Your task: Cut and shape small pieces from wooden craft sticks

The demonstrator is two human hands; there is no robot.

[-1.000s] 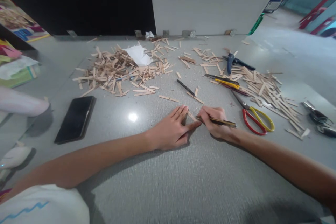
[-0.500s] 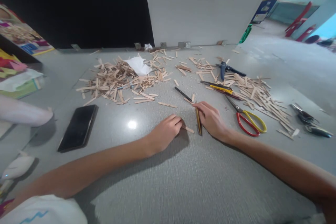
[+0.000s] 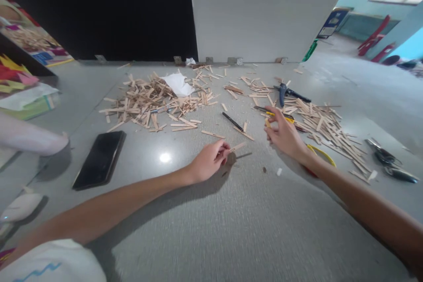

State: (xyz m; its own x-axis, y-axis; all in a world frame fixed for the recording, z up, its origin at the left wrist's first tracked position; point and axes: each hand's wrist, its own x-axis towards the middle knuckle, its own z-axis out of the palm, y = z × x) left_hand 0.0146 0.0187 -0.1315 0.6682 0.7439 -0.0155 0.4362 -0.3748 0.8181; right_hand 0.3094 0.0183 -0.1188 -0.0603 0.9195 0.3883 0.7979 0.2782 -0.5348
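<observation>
My left hand (image 3: 211, 158) is closed, pinching a short piece of wooden craft stick (image 3: 238, 146) raised a little above the table, its shadow below. My right hand (image 3: 284, 136) hovers at the near side of a black-and-yellow cutter knife (image 3: 287, 117). Between its thumb and forefinger shows a narrow yellowish tool (image 3: 267, 122), mostly hidden by the fingers. A black pen (image 3: 232, 121) lies between the hands, its tip by a loose stick (image 3: 244, 134). Scissors with red and yellow handles (image 3: 322, 155) lie partly under my right forearm.
A heap of cut sticks (image 3: 142, 101) with white paper (image 3: 178, 84) is at the back left, more sticks (image 3: 340, 136) at the right. Blue-handled cutters (image 3: 283, 92), dark pliers (image 3: 385, 154) and a phone (image 3: 99, 160) lie around. An upright panel (image 3: 257, 13) stands behind.
My right hand has moved right and away from me, carrying the narrow tool toward the cutter knife. My left hand has lifted the stick piece and turned it upward. Small scraps now show on the table.
</observation>
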